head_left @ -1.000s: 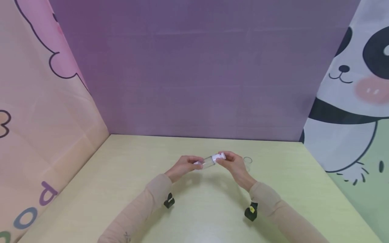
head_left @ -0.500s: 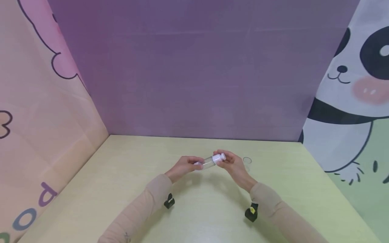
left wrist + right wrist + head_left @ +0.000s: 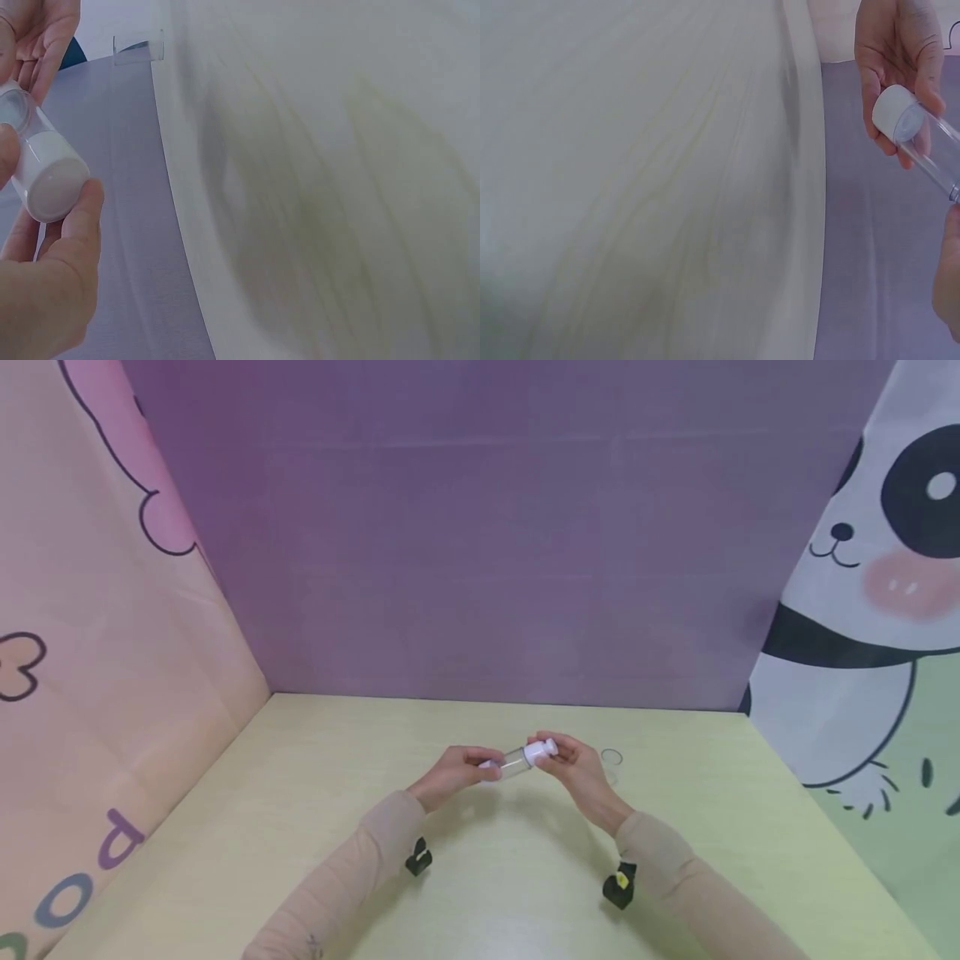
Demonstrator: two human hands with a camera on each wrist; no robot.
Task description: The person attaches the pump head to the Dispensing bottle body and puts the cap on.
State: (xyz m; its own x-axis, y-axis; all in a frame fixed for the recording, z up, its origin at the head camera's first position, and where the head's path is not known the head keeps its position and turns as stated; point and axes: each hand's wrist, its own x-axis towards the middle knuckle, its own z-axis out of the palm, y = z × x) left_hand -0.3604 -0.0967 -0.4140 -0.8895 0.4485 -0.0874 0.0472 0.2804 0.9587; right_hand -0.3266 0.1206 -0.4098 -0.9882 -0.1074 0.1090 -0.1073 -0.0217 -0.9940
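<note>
A clear bottle with a white base and a white pump top is held tilted above the table, its top end to the right and higher. My left hand pinches the white base between thumb and fingers. At the other end, my right hand grips the white pump top, fingers behind it and thumb in front. In the right wrist view the see-through body of the bottle shows, and the right hand is mostly cut off at the frame's edge.
A clear, open-ended cap-like piece stands on the pale wooden table, just beyond the right hand. A purple backdrop rises behind the table, with printed cloths at the left and right sides.
The right hand's fingers have shifted slightly around the pump top, showing more of it. The left hand and the bottle stay almost in place.
</note>
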